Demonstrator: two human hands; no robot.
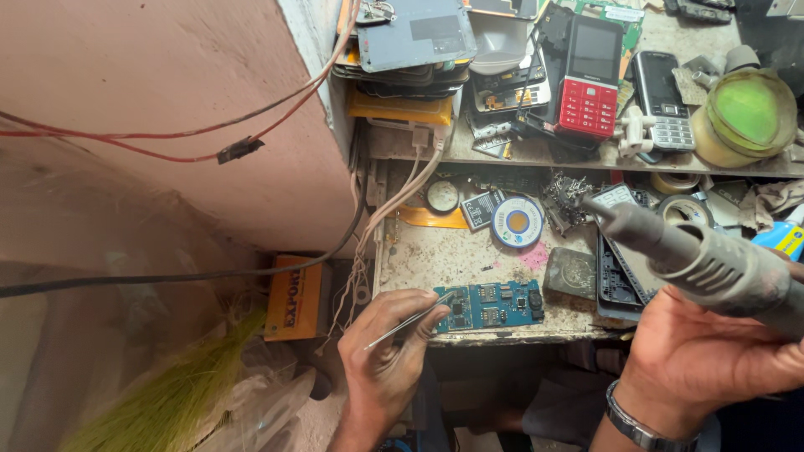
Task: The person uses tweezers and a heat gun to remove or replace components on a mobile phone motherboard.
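A blue circuit board [490,305] lies at the front edge of a worn workbench [435,255]. My left hand [389,351] grips thin metal tweezers [408,322] whose tips touch the board's left end. My right hand [712,356], with a metal watch band on the wrist, holds a grey hot air gun [695,255]. Its nozzle points up and left, above a dark phone frame [615,280], a little apart from the board.
A solder wire spool [517,222], a small battery [481,209] and a dark pad [569,272] lie on the bench. The shelf above holds a red keypad phone [590,75], a silver phone [662,100], stacked phone parts and a green-lidded jar [745,113]. Cables hang at left; an orange box [293,297] sits below.
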